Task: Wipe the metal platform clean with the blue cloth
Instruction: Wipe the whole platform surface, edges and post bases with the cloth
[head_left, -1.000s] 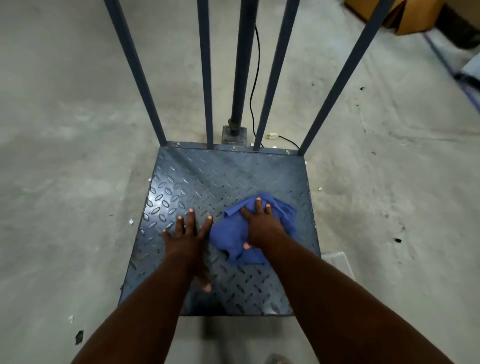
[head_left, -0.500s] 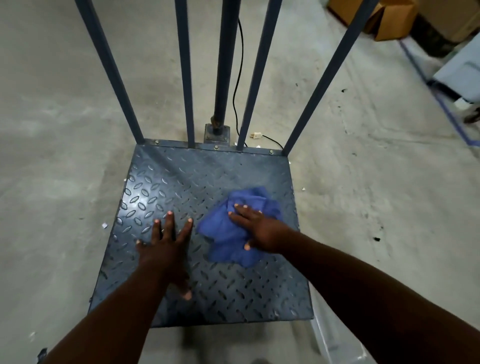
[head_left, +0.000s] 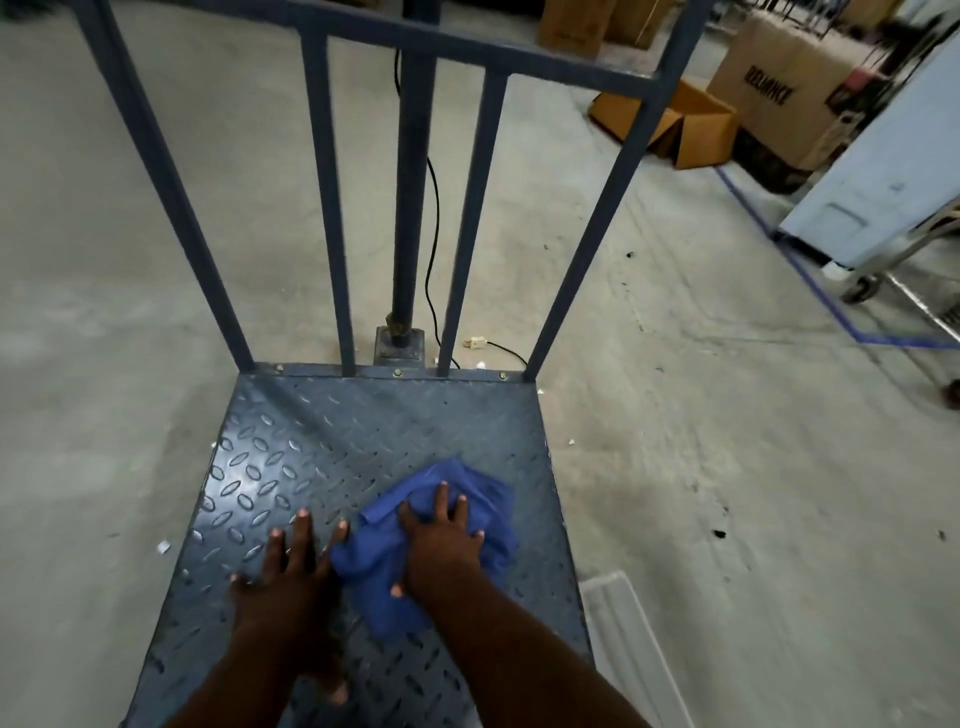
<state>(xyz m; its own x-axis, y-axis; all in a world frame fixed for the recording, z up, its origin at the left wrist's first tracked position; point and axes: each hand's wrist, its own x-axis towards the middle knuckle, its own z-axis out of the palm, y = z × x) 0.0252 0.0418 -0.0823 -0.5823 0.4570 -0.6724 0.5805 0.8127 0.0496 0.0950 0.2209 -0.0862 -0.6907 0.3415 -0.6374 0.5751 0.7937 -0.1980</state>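
The metal platform (head_left: 322, 441) is a dark blue-grey tread plate lying on the concrete floor. A crumpled blue cloth (head_left: 374, 561) lies on its right half. My right hand (head_left: 439, 540) presses flat on top of the cloth, fingers spread and pointing away from me. Just left of the cloth, my left hand (head_left: 288, 577) rests flat on the bare plate with its fingers apart, holding nothing.
A blue railing (head_left: 332, 208) of upright bars stands along the platform's far edge, with a thicker post (head_left: 408, 218) and a black cable (head_left: 434, 218) behind it. Cardboard boxes (head_left: 696, 124) and a wheeled cart (head_left: 872, 187) stand far right. A white plastic piece (head_left: 623, 634) lies beside the platform.
The view has tilted up, showing the railing's top bar and the boxes. My right hand and the cloth have shifted slightly on the plate. My left hand stays planted.
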